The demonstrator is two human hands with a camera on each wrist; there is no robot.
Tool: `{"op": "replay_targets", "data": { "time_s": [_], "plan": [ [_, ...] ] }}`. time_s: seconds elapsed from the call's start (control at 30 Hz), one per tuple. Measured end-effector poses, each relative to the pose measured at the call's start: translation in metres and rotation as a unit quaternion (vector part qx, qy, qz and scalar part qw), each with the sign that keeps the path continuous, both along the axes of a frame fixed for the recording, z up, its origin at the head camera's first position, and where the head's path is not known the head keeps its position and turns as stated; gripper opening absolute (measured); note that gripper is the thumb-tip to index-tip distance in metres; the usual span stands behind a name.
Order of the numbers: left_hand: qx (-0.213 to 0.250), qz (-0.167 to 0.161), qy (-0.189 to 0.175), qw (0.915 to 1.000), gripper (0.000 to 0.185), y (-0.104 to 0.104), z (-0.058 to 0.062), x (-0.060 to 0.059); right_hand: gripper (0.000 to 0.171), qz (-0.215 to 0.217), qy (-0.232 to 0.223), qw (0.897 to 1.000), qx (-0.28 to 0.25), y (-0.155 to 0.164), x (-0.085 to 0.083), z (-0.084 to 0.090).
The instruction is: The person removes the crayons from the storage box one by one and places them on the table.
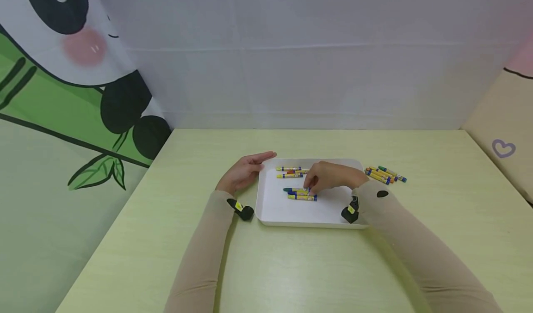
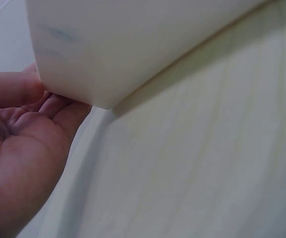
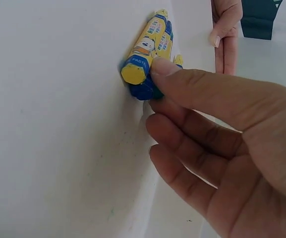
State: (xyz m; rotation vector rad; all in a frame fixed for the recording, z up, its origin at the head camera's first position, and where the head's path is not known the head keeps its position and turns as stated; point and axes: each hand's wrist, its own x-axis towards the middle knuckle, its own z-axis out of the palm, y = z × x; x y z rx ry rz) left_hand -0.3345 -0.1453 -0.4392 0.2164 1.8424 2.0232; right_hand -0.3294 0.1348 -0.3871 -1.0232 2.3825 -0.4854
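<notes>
Sleeved forearms fill the bottom of the head view, each with a small black camera strapped at the wrist. Under the right hand (image 1: 333, 176) lies a bunch of crayons (image 1: 300, 193) inside the white tray (image 1: 291, 213); its fingertips hide their right ends, so the count there is unsure, three or perhaps four. The right wrist view shows what the head view cannot: the forefinger (image 3: 167, 69) presses on the end of a yellow crayon (image 3: 145, 54), with a blue one just beneath it, and the other fingers hang loosely bent, gripping nothing.

Beyond that hand, farther up the tray, lie about three more crayons (image 1: 291, 172), partly covered by the knuckles. Outside the tray, to the right of the right hand, a loose heap of crayons (image 1: 385, 174) rests on the counter (image 1: 291, 266); they overlap too much to count.

The left hand (image 1: 245, 170) lies flat and relaxed against the tray's left wall. The left wrist view shows only its palm, the tray's rounded corner (image 2: 103, 94) and bare counter.
</notes>
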Motion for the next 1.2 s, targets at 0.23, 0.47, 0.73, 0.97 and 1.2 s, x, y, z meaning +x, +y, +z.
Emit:
{"op": "replay_targets", "data": {
  "time_s": [0.23,0.47,0.73,0.97,1.2],
  "plan": [
    [0.007,0.002,-0.004,1.0,0.05,0.001,-0.002,-0.001,0.012,0.0,0.002,1.0,0.002,0.0,-0.001,0.0],
    [0.007,-0.001,-0.004,1.0,0.05,0.001,-0.001,-0.002,0.008,-0.006,-0.001,1.0,0.003,0.0,-0.001,0.0],
    [0.005,0.001,-0.006,1.0,0.05,0.001,-0.001,-0.002,0.006,-0.001,0.009,1.0,-0.009,0.005,-0.002,-0.001],
    [0.005,-0.005,0.0,1.0,0.05,0.0,-0.001,-0.001,0.007,-0.003,0.013,0.999,-0.03,0.009,-0.001,0.002],
    [0.001,-0.004,-0.004,1.0,0.05,0.0,-0.001,-0.002,0.009,-0.021,0.015,0.999,-0.048,0.017,0.0,0.006]
  ]
}}
